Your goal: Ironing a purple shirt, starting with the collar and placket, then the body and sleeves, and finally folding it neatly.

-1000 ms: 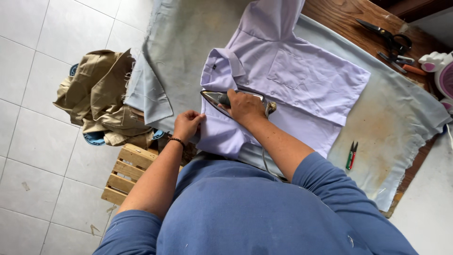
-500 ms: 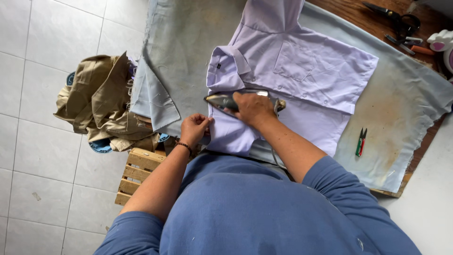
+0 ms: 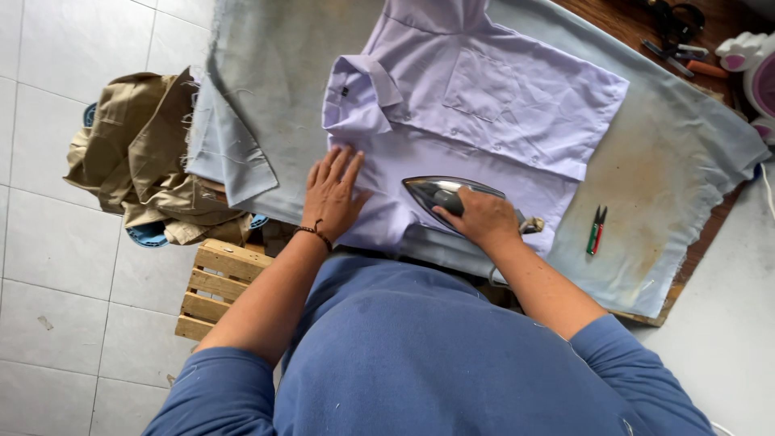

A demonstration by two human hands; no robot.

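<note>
Left hand (image 3: 335,192) has slid up onto the shirt (image 3: 476,105); the iron (image 3: 444,194) now sits nearer its hem.
Left palm lies flat, fingers spread; right hand (image 3: 483,218) grips the iron's handle on the grey cloth-covered table (image 3: 686,169).

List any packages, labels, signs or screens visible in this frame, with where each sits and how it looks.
Small dark label: on the collar of the pale lilac shirt, upper left of the shirt; tiny dark rectangle, too small to make out more.
No packages, signs or screens show.
</note>
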